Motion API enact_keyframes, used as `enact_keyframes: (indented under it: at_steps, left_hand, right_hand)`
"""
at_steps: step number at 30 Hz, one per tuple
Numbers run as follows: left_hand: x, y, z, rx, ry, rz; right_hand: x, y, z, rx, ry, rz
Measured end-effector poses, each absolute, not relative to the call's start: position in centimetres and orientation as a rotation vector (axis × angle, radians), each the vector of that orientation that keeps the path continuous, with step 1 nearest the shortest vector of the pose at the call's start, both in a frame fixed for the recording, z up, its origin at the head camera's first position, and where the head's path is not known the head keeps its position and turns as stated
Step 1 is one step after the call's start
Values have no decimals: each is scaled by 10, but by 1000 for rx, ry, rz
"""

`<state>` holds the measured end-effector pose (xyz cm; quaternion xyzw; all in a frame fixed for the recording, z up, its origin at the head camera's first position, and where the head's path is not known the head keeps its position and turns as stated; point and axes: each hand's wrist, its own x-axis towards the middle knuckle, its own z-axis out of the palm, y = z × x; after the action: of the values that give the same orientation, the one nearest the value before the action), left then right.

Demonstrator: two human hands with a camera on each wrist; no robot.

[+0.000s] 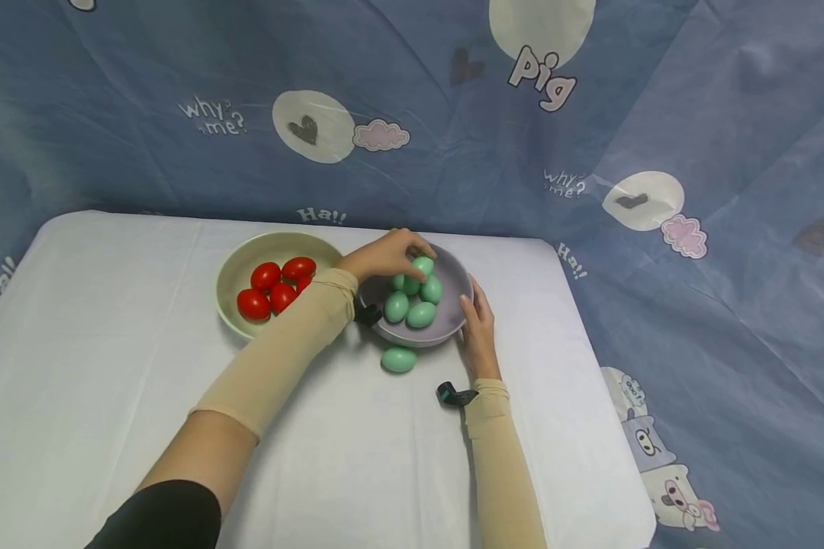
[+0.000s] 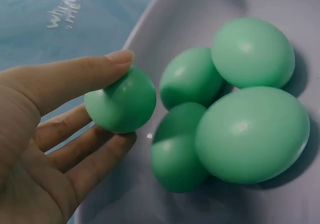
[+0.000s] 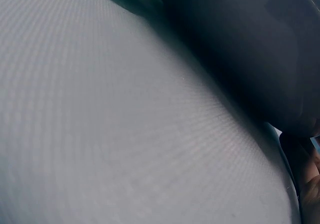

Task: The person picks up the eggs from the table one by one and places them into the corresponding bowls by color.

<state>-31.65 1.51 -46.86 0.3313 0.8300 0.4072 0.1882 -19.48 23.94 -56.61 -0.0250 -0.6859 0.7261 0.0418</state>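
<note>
My left hand (image 1: 387, 255) reaches over the purple-grey bowl (image 1: 446, 324) and pinches a green egg (image 2: 125, 104) between thumb and fingers, near the bowl's wall in the left wrist view. Several other green eggs (image 1: 421, 314) lie grouped inside the same bowl. At the bowl's right side, my right hand (image 1: 479, 328) grips the rim, thumb over the edge and fingers along the outer wall. One more green egg (image 1: 399, 360) rests on the white cloth, just in front of the bowl.
Left of the purple-grey bowl stands a pale green bowl (image 1: 228, 297) with several red egg-shaped pieces (image 1: 253, 304), partly covered by my left forearm. Both bowls sit near the back edge of the white-covered table (image 1: 357, 457). A blue printed cloth (image 1: 439, 175) hangs behind.
</note>
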Motion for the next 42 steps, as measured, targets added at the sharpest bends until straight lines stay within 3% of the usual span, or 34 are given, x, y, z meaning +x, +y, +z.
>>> enact_keyframes:
  at_steps: [20, 42]
  left_hand:
    - [-323, 36, -482, 839, 2375, 833]
    - [-316, 28, -476, 904, 2390, 880]
  right_hand:
    - [-197, 240, -567, -57, -2075, 2256]
    - [-195, 240, -567, -74, -2117, 2183]
